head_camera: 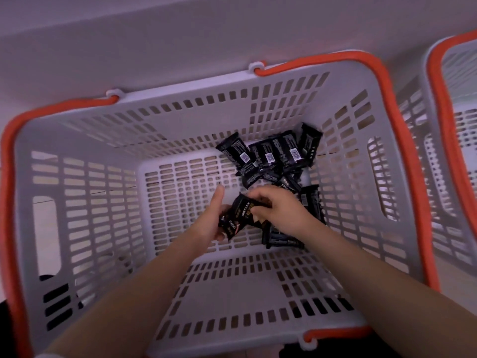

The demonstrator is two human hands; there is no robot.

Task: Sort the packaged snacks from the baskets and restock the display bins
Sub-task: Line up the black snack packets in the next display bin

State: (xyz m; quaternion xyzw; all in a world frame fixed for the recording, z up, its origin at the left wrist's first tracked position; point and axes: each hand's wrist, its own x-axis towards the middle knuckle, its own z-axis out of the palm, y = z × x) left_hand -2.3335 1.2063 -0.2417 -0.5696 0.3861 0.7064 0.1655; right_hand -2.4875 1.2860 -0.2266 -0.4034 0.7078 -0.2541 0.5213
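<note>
Gathering black foil-wrapped snack packets out of the white slotted plastic basket with the orange rim point(402, 104)

Left hand point(210, 219) cups a black packet point(231, 227), thumb raised; right hand point(281, 206) pinches a second black packet point(247, 206) against it; the remaining packets point(271, 153) lie heaped on the basket floor towards its far right corner; a second orange-rimmed basket point(438, 99) stands just beside; judged mid-collection; next calls for lifting the handful clear without spilling.

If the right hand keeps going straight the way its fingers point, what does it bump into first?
The right hand points leftward at the black snack packet it already pinches. Just past that comes the left hand, holding another packet. So probably the left hand's fingers, though depth is hard to judge from above.
</note>
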